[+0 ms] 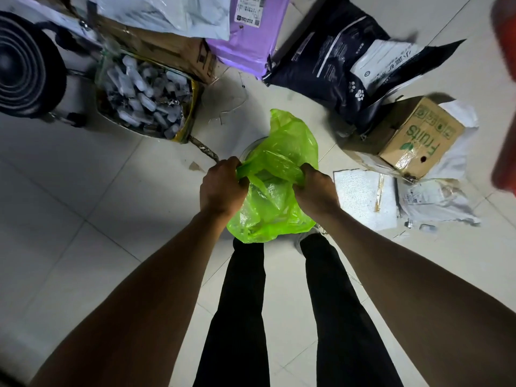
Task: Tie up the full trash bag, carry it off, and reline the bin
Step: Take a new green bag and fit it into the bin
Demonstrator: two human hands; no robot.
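The green trash bag [275, 174] is being held over the floor [83, 191], in front of the person's feet, with the bin [251, 146] glimpsed only as a pale rim behind it. Gathered plastic is being gripped by the left hand [222, 185] and by the right hand [315, 191], each grip closed on its own bunch. No knot is being shown yet, so tying is judged under way; carrying off and relining are being left undone.
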